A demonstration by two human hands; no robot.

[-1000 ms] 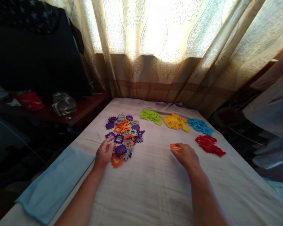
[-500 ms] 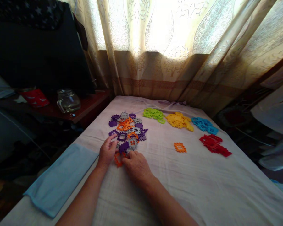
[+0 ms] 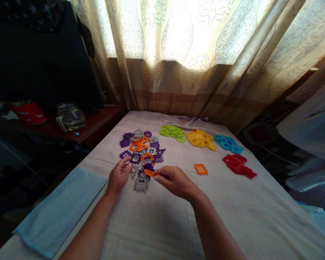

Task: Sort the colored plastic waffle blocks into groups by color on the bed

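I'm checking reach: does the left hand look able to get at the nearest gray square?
Probably yes: the left hand looks empty, and apparently only bare sheet lies between it and the gray square.

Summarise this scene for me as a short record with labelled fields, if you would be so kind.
Left hand: left hand beside the mixed pile, holding nothing visible
Right hand: right hand pinching an orange piece over the mixed pile's near side
Mixed pile colours: purple, grey, orange
Single-colour piles, left to right: green pile, yellow pile, blue pile, red pile
Lying apart: square orange piece
Far left edge: light blue cloth
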